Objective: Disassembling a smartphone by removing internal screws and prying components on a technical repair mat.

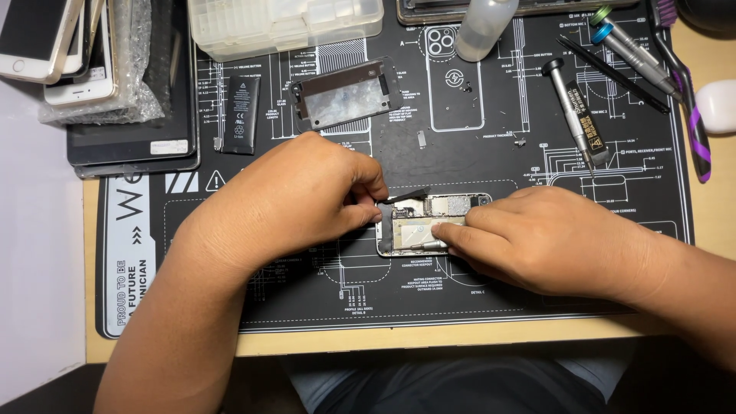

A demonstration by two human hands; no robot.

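An opened phone (pixel 429 224) is seen lying flat at the middle of the black repair mat (pixel 307 284), its insides bared and both hands on it. The left hand (pixel 295 195) is set at the phone's left end, its fingers (pixel 360 216) pinched together on a thin dark strip (pixel 405 195) that juts up from the top edge. The right hand (pixel 548 241) is laid over the phone's right half, the fingers drawn together and pressed down onto the silver shield inside; whether anything is held beneath them cannot be told.

Behind the left hand, a loose metal plate (pixel 343 96) is resting on the mat, and just to its left a black battery (pixel 241 113). Further back, a clear parts box (pixel 284 23) and a small plastic bottle (pixel 483 27) are stood. To the right, well apart from the hands, a screwdriver (pixel 575 115) is lying. Stacked phones (pixel 54 46) are piled at the bench's far left corner.
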